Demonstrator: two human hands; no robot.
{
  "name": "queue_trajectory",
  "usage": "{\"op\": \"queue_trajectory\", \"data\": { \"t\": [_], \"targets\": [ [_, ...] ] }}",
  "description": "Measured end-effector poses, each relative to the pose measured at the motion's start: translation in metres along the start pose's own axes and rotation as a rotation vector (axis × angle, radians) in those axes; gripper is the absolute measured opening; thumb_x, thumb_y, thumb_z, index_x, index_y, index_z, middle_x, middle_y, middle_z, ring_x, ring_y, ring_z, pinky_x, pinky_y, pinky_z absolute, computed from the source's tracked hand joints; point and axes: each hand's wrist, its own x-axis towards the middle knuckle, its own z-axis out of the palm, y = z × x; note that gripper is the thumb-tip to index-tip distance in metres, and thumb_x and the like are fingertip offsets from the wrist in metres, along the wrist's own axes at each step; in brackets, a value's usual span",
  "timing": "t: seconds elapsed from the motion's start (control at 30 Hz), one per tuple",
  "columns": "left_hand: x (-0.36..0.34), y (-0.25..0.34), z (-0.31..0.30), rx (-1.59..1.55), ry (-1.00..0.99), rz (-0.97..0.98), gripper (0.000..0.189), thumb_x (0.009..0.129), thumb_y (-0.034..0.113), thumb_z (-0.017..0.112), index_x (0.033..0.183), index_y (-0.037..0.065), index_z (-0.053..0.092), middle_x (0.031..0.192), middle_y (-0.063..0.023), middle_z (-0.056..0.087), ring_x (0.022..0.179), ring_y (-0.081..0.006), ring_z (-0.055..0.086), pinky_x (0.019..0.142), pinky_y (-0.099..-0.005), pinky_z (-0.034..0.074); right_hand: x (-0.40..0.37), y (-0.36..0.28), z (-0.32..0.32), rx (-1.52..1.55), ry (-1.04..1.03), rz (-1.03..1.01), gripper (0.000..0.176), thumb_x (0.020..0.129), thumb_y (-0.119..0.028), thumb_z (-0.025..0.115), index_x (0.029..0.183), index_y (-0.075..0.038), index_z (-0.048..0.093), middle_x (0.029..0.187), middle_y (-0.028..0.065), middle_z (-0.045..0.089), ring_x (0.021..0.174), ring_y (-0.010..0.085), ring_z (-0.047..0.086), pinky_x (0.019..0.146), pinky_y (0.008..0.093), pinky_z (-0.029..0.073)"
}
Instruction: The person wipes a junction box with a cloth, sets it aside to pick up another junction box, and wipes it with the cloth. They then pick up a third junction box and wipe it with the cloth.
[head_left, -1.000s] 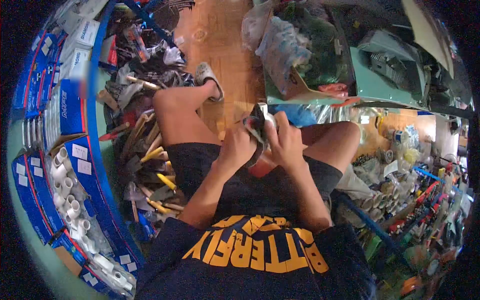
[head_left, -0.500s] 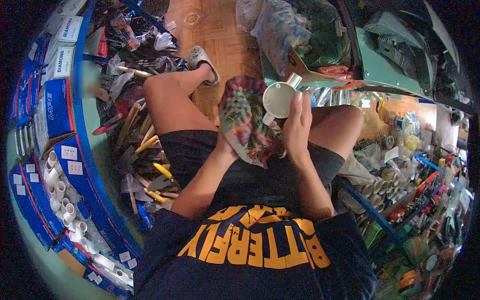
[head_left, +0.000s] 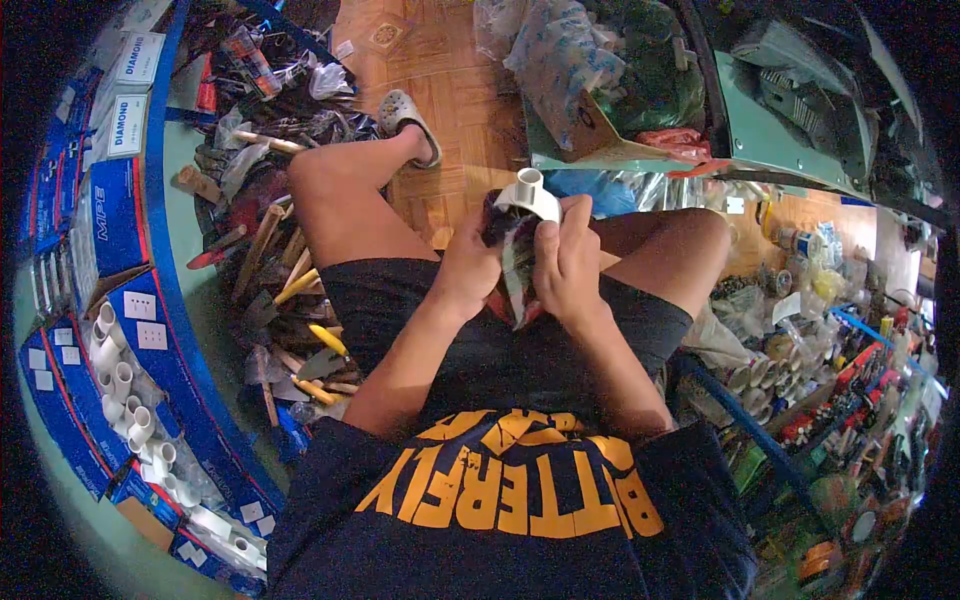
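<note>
Person seated, hands close together over the lap. Left hand (head_left: 467, 270) is closed around a patterned cloth (head_left: 516, 265) bunched against a white conduit fitting (head_left: 528, 196). Right hand (head_left: 566, 262) grips the fitting from the right, fingers curled over its body, one spout pointing up. The fitting is between the knees, above the wooden floor (head_left: 455, 95). Hand tools (head_left: 290, 300) are piled by the left leg.
</note>
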Motion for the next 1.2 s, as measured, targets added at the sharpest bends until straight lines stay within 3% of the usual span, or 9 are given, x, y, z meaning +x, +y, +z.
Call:
{"op": "queue_trajectory", "data": {
  "t": [0.17, 0.4, 0.67, 0.77, 0.83, 0.93, 0.97, 1.07, 1.2],
  "targets": [
    [-0.006, 0.015, 0.005, 0.246, 0.123, 0.002, 0.041, 0.090, -0.001, 0.054, 0.131, 0.004, 0.047, 0.119, -0.0085, 0.059, 0.107, -0.0191, 0.058, 0.092, -0.0328, 0.047, 0.004, 0.006, -0.001, 0.006, -0.122, 0.072, 0.034, 0.097, -0.031, 0.046, 0.102, 0.002, 0.036, 0.073, 0.0278, 0.058, 0.069, 0.0496, 0.058, 0.059, 0.0545, 0.044],
    [-0.003, 0.014, 0.004, 0.417, 0.103, 0.169, 0.030, 0.089, -0.002, 0.052, 0.119, 0.000, 0.053, 0.109, -0.0104, 0.063, 0.105, -0.0196, 0.058, 0.095, -0.0330, 0.043, 0.007, 0.012, -0.003, -0.025, -0.159, 0.014, 0.038, 0.096, -0.034, 0.049, 0.101, 0.002, 0.038, 0.069, 0.0268, 0.058, 0.066, 0.0488, 0.058, 0.057, 0.0544, 0.044],
    [0.002, 0.007, -0.003, 0.704, 0.029, 0.289, 0.025, 0.091, 0.002, 0.052, 0.116, -0.002, 0.049, 0.105, -0.0152, 0.063, 0.103, -0.0217, 0.060, 0.089, -0.0341, 0.045, 0.021, 0.012, -0.020, -0.096, -0.281, 0.028, 0.040, 0.091, -0.041, 0.059, 0.089, -0.001, 0.057, 0.065, 0.0199, 0.061, 0.061, 0.0388, 0.061, 0.055, 0.0455, 0.046],
    [0.001, 0.009, -0.008, 0.534, -0.029, 0.208, 0.026, 0.095, 0.010, 0.050, 0.118, -0.001, 0.050, 0.107, -0.0142, 0.063, 0.101, -0.0215, 0.062, 0.088, -0.0345, 0.047, 0.020, 0.015, -0.019, 0.036, -0.187, 0.153, 0.038, 0.092, -0.039, 0.060, 0.087, -0.001, 0.061, 0.063, 0.0148, 0.060, 0.054, 0.0258, 0.059, 0.053, 0.0390, 0.045],
    [-0.003, 0.017, -0.004, -0.197, 0.002, -0.100, 0.030, 0.099, 0.022, 0.046, 0.120, 0.002, 0.053, 0.110, -0.0131, 0.063, 0.100, -0.0216, 0.063, 0.090, -0.0369, 0.049, 0.018, 0.012, -0.020, 0.391, -0.070, 0.396, 0.035, 0.096, -0.035, 0.056, 0.094, -0.001, 0.063, 0.073, 0.0049, 0.062, 0.067, 0.0081, 0.053, 0.060, 0.0288, 0.044],
    [-0.003, 0.017, -0.005, -0.572, -0.083, -0.211, 0.035, 0.101, 0.030, 0.043, 0.122, 0.005, 0.055, 0.115, -0.0108, 0.063, 0.103, -0.0214, 0.062, 0.092, -0.0387, 0.050, 0.020, -0.012, -0.022, 0.687, 0.241, 0.527, 0.032, 0.099, -0.032, 0.053, 0.097, -0.002, 0.061, 0.087, 0.0014, 0.061, 0.079, 0.0080, 0.052, 0.070, 0.0263, 0.043],
    [-0.004, 0.012, -0.004, -0.508, -0.014, -0.211, 0.055, 0.096, 0.054, 0.043, 0.122, 0.007, 0.056, 0.115, -0.0104, 0.065, 0.105, -0.0251, 0.063, 0.090, -0.0447, 0.052, 0.019, -0.007, -0.022, 0.672, 0.223, 0.436, 0.029, 0.100, -0.030, 0.051, 0.098, -0.003, 0.060, 0.091, 0.0006, 0.059, 0.083, 0.0073, 0.048, 0.074, 0.0251, 0.041],
    [-0.004, -0.002, 0.006, -0.722, -0.016, -0.228, 0.041, 0.101, 0.038, 0.041, 0.120, 0.005, 0.056, 0.116, -0.0096, 0.064, 0.105, -0.0235, 0.063, 0.092, -0.0411, 0.050, 0.016, -0.005, -0.019, 0.623, 0.217, 0.391, 0.042, 0.099, -0.041, 0.051, 0.103, 0.000, 0.060, 0.093, 0.0027, 0.059, 0.084, 0.0110, 0.050, 0.075, 0.0276, 0.041],
    [-0.008, -0.010, 0.015, -0.831, -0.055, -0.252, 0.039, 0.100, 0.035, 0.041, 0.119, 0.006, 0.056, 0.116, -0.0095, 0.064, 0.104, -0.0237, 0.062, 0.094, -0.0414, 0.049, 0.009, -0.006, -0.014, 0.592, 0.170, 0.405, 0.034, 0.099, -0.035, 0.053, 0.101, -0.002, 0.059, 0.087, -0.0015, 0.055, 0.079, 0.0068, 0.046, 0.070, 0.0229, 0.038]
  ]
}}
